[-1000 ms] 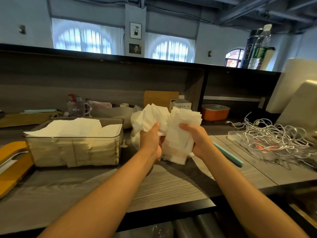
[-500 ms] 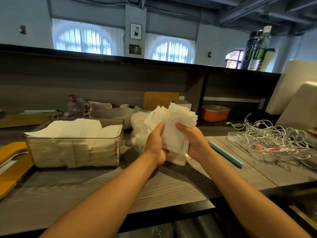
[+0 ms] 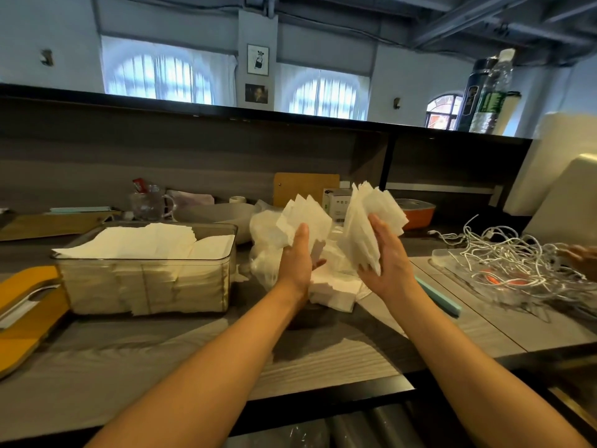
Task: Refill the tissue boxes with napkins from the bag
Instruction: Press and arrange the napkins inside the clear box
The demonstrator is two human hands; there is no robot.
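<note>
From the head view, the person stands at a grey wood-grain counter (image 3: 323, 360) with both forearms stretched out over it. The left hand (image 3: 298, 253) grips a fanned wad of white napkins (image 3: 307, 218), thumb up along the front of it; the right hand (image 3: 386, 253) holds a thicker stack of napkins (image 3: 368, 221) pinched between thumb and fingers, its long edge standing nearly upright and tilted a little to the right. The two bundles are apart, with a gap between them. Beneath and behind the hands lies the crumpled plastic bag (image 3: 268, 250), with more loose napkins (image 3: 332, 286) spilling from it onto the counter. The clear tissue box (image 3: 145, 279) sits off to the left, open-topped and already heaped to the rim. So the left hand is the nearer one, and its bundle has only to travel sideways and down; the right-hand stack would have to cross past the bag first. A tangle of white cables (image 3: 510, 257) lies at the right.
</note>
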